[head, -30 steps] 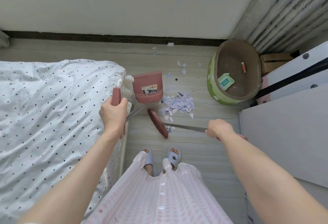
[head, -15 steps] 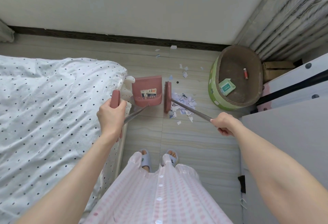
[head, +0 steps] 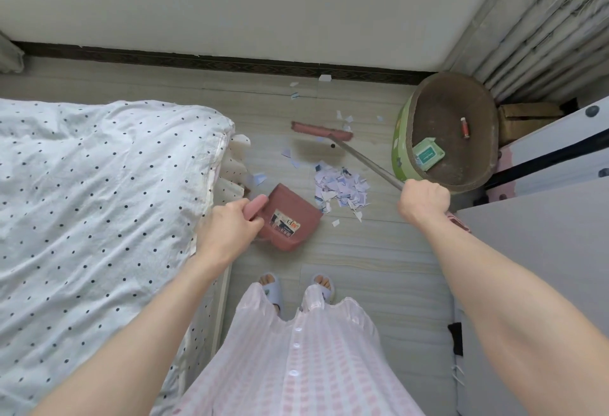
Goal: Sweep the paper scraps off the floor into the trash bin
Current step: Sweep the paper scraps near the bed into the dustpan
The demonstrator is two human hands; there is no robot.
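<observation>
Head view, looking down at the floor. Left hand fist-closed round the pink handle of the dustpan; pan sits low at centre, just beside the bed edge, its label sticker facing up. Right hand wrapped tight on the metal handle of the broom; handle runs up toward 11 o'clock from the fist, pink broom head lies crosswise at 12 o'clock of the pan, whether it touches the floor can't tell. Main heap of paper scraps on the floor between pan and right hand, just at 1 o'clock of the pan, near its corner. Loose scraps scattered further up near the broom head and by the baseboard at 12 o'clock. Green-sided trash bin at 2 o'clock, near the right hand; a green packet and a small red tube inside. Polka-dot bedding fills 9 o'clock. Slippered feet at 6 o'clock.
</observation>
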